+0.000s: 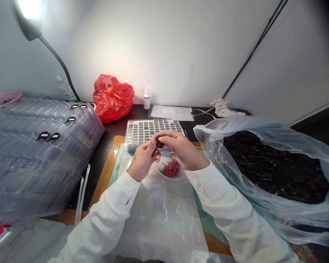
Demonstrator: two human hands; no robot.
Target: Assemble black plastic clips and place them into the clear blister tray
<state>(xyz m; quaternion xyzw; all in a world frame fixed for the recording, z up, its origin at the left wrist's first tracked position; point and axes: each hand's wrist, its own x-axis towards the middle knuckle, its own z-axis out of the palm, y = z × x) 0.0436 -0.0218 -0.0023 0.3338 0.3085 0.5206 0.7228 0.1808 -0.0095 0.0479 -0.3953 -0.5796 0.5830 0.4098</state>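
Between my two hands, above the plastic-covered mat, is a small black plastic part [159, 143]. My left hand [144, 157] is closed, thumb and fingertips pinched at the part's left side. The fingers of my right hand [181, 146] are closed on the same part from the right, hiding much of it. Just below my hands stands a round white bowl [175, 178] of thin dark-pink sticks [171, 168]. Behind my hands lies a white gridded tray [142, 128] with rows of dark rectangular slots.
Stacked clear plastic trays [44, 160] rise at the left, with several black parts [54, 137] on them. A clear bag [211, 140] of black pieces [274, 168] lies at the right. Further back are a red plastic bag [112, 98], a small white bottle [146, 98] and a crumpled cloth [223, 108].
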